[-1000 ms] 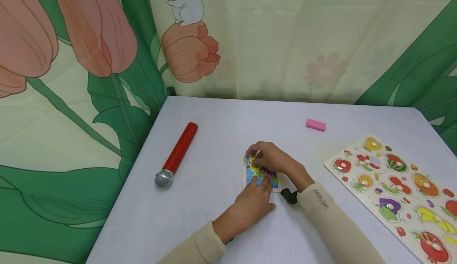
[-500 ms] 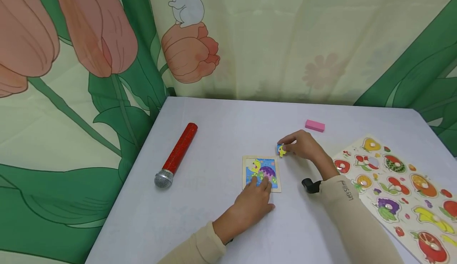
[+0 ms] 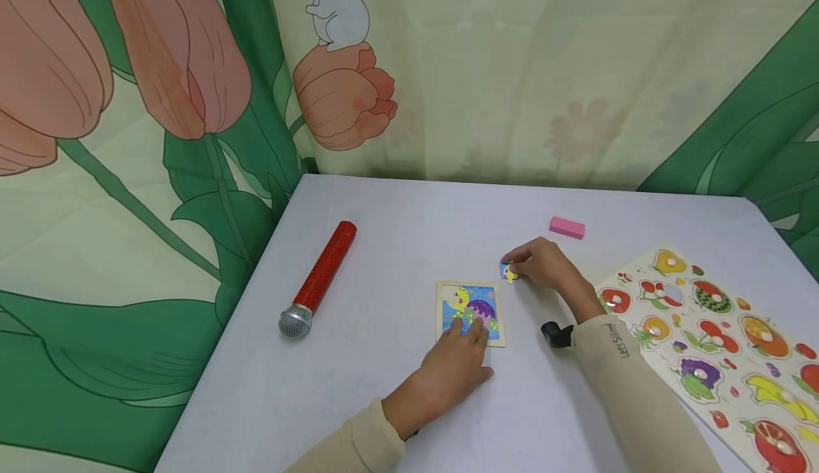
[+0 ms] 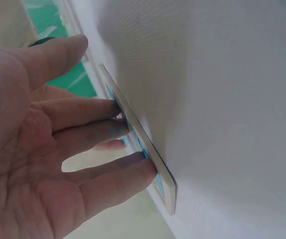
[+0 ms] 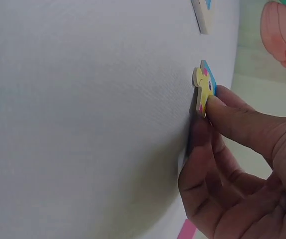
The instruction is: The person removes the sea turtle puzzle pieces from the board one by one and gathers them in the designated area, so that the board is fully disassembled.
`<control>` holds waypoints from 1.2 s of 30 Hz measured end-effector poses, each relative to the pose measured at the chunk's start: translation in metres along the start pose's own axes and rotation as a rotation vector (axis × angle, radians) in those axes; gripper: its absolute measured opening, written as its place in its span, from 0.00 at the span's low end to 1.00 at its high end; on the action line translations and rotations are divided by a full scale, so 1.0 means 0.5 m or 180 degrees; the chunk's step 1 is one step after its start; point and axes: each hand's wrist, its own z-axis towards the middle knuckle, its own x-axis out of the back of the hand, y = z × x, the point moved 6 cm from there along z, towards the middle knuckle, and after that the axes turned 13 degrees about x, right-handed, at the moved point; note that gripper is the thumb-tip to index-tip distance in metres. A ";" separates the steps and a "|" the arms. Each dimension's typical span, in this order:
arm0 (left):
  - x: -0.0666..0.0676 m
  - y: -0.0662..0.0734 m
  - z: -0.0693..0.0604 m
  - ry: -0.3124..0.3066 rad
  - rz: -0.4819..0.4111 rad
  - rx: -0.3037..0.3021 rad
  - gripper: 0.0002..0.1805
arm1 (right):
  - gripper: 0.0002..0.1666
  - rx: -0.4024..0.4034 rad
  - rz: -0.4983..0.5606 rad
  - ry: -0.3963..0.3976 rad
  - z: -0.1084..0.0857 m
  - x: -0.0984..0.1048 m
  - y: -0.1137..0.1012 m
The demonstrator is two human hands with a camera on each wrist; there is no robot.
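A small square jigsaw puzzle (image 3: 472,294) with a light wooden frame lies on the white table, its picture showing a yellow and purple cartoon animal on blue. My left hand (image 3: 451,363) rests its fairly straight fingertips on the puzzle's near part; the left wrist view shows those fingertips (image 4: 145,172) touching the picture inside the rim. Beyond the puzzle's right corner, my right hand (image 3: 544,267) pinches a blue-and-yellow puzzle piece (image 5: 205,89) between thumb and fingers. The piece is tilted, low over the table; whether it touches the cloth I cannot tell. Fingers hide part of it.
A red microphone (image 3: 325,263) with a silver head lies to the left. A pink block (image 3: 566,227) sits at the back right. On the right is a large fruit-picture board (image 3: 723,370). The table's far edge meets a printed curtain (image 3: 486,75).
My right hand has lifted a piece from the puzzle's upper left and carried it right, off the board. It has barely moved in the last half second. My left hand stays on the puzzle.
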 end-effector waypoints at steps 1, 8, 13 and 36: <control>0.000 0.000 0.000 0.0002 -0.0005 0.0002 0.34 | 0.13 -0.0011 0.0000 0.0010 0.000 -0.001 0.001; 0.001 0.001 -0.001 -0.0017 0.0007 -0.0006 0.34 | 0.12 -0.0006 -0.0106 0.0092 0.002 -0.009 0.003; 0.001 0.001 -0.002 -0.0027 0.0046 0.0005 0.34 | 0.12 0.0167 -0.0321 0.0162 0.006 -0.011 -0.004; 0.002 0.008 0.003 0.0160 0.0608 -0.0315 0.32 | 0.14 0.1364 -0.0253 -0.0652 -0.006 -0.118 -0.127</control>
